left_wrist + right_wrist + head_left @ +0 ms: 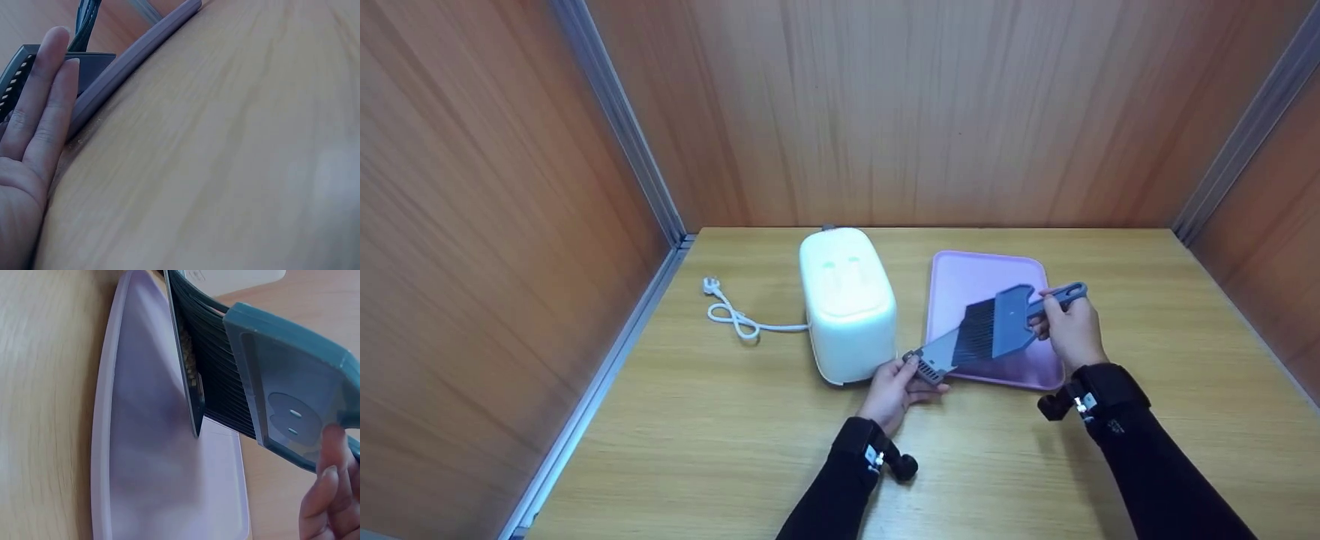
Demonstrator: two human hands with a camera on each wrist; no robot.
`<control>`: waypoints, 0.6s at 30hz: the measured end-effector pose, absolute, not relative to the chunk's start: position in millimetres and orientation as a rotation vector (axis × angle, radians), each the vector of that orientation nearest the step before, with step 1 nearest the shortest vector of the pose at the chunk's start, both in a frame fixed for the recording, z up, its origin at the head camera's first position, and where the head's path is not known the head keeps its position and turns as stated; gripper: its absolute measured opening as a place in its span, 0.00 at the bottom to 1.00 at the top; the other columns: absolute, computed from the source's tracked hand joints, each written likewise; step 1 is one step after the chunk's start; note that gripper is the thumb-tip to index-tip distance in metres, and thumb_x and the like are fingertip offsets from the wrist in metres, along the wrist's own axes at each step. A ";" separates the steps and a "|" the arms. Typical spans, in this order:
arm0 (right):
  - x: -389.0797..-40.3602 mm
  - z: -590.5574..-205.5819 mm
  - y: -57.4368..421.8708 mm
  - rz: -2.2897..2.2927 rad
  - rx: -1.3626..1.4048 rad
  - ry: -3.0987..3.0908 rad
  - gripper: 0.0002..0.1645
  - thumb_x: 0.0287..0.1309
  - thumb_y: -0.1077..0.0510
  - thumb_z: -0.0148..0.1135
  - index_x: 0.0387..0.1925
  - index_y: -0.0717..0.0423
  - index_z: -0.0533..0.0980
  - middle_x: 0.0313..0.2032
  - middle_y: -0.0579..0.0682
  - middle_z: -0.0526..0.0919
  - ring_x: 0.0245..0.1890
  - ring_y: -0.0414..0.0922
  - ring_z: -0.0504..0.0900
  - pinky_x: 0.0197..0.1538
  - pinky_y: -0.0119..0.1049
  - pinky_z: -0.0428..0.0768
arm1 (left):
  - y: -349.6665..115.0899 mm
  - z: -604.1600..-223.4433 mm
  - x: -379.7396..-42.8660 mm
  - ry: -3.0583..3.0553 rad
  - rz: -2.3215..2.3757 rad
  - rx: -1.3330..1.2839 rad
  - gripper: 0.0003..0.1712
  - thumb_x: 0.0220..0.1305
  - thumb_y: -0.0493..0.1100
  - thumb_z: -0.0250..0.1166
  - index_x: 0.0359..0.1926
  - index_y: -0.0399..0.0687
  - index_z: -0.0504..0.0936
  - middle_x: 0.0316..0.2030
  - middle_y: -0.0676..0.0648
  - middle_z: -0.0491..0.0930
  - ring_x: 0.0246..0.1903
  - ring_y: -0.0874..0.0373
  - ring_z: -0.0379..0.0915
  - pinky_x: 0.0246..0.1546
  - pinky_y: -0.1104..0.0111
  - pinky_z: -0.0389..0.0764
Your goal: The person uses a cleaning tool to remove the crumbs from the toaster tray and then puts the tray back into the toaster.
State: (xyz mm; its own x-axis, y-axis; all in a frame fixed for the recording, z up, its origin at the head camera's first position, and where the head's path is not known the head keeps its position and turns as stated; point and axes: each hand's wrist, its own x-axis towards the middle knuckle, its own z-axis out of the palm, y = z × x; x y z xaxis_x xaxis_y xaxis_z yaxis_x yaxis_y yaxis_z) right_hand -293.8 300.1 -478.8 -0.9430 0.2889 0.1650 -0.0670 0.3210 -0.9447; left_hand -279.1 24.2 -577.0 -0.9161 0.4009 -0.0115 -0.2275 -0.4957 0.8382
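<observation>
My left hand (891,391) pinches the slotted end of a small grey dustpan (939,354) beside the toaster's near right corner. The dustpan is held over the near left edge of a purple tray (971,274). My right hand (1074,334) grips the handle of a blue-grey hand brush (1012,321), whose dark bristles (216,365) press onto the dustpan. Tan crumbs (190,363) lie on the dustpan by the bristles in the right wrist view. Two straight fingers (42,95) of my left hand extend beneath the dustpan in the left wrist view.
A white toaster (851,315) stands just left of the tray. Its white cord (742,322) lies looped to the left, ending in a plug (711,286). Wooden panels (922,112) close off the table (720,450) at the back and sides.
</observation>
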 end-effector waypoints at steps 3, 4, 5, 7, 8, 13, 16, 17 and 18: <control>-294.1 -478.8 304.0 1.634 -0.204 -2.298 0.21 0.74 0.55 0.42 0.56 0.67 0.69 0.26 0.52 0.81 0.21 0.37 0.80 0.28 0.32 0.83 | 23.9 -577.1 -278.9 1.317 2.425 0.261 0.22 0.77 0.43 0.48 0.59 0.26 0.68 0.48 0.32 0.82 0.36 0.50 0.86 0.47 0.56 0.83; -294.1 -478.8 305.4 1.619 -0.203 -2.302 0.20 0.74 0.56 0.42 0.56 0.67 0.69 0.26 0.52 0.81 0.21 0.37 0.80 0.28 0.32 0.83 | 23.9 -577.1 -279.0 1.321 2.422 0.265 0.22 0.77 0.43 0.48 0.59 0.26 0.68 0.48 0.31 0.82 0.36 0.50 0.86 0.48 0.55 0.83; -294.1 -478.8 307.0 1.594 -0.199 -2.313 0.20 0.74 0.56 0.42 0.55 0.67 0.69 0.25 0.51 0.81 0.20 0.36 0.80 0.27 0.31 0.83 | 23.9 -577.1 -279.0 1.325 2.420 0.271 0.22 0.78 0.43 0.48 0.60 0.26 0.68 0.49 0.31 0.82 0.36 0.50 0.86 0.48 0.55 0.83; -294.1 -478.2 309.8 1.574 -0.202 -2.320 0.20 0.74 0.56 0.42 0.55 0.67 0.69 0.25 0.49 0.81 0.20 0.36 0.80 0.27 0.30 0.83 | 23.6 -576.8 -279.0 1.334 2.417 0.278 0.23 0.78 0.43 0.48 0.60 0.26 0.68 0.49 0.31 0.81 0.36 0.50 0.86 0.49 0.55 0.83; -294.5 -477.9 311.4 1.570 -0.207 -2.322 0.20 0.74 0.56 0.41 0.55 0.68 0.69 0.25 0.50 0.81 0.20 0.36 0.80 0.27 0.30 0.83 | 23.4 -576.7 -279.1 1.337 2.416 0.281 0.23 0.78 0.43 0.48 0.60 0.26 0.68 0.49 0.31 0.81 0.36 0.50 0.86 0.49 0.54 0.82; -294.9 -476.5 316.7 1.580 -0.250 -2.315 0.22 0.74 0.55 0.41 0.56 0.69 0.68 0.26 0.50 0.81 0.20 0.35 0.80 0.27 0.30 0.83 | 22.9 -576.6 -279.4 1.334 2.414 0.269 0.22 0.77 0.43 0.49 0.60 0.27 0.68 0.50 0.32 0.81 0.36 0.50 0.86 0.50 0.54 0.82; -295.3 -476.7 318.7 1.567 -0.257 -2.316 0.22 0.74 0.55 0.41 0.56 0.69 0.67 0.25 0.49 0.81 0.20 0.35 0.80 0.27 0.30 0.83 | 23.3 -577.5 -280.0 1.330 2.415 0.264 0.22 0.77 0.43 0.49 0.60 0.27 0.67 0.50 0.32 0.81 0.36 0.50 0.86 0.49 0.55 0.83; -295.4 -476.7 319.2 1.560 -0.260 -2.320 0.22 0.74 0.56 0.42 0.57 0.69 0.67 0.25 0.49 0.81 0.20 0.35 0.80 0.27 0.30 0.83 | 23.5 -577.9 -280.3 1.330 2.415 0.267 0.22 0.77 0.43 0.49 0.60 0.27 0.67 0.50 0.31 0.81 0.36 0.50 0.86 0.49 0.55 0.83; -295.7 -476.8 319.7 1.551 -0.262 -2.325 0.22 0.73 0.56 0.42 0.57 0.69 0.68 0.25 0.49 0.81 0.20 0.35 0.80 0.28 0.30 0.83 | 23.6 -578.1 -280.6 1.331 2.415 0.269 0.23 0.77 0.43 0.49 0.60 0.27 0.67 0.50 0.31 0.81 0.36 0.50 0.86 0.48 0.54 0.83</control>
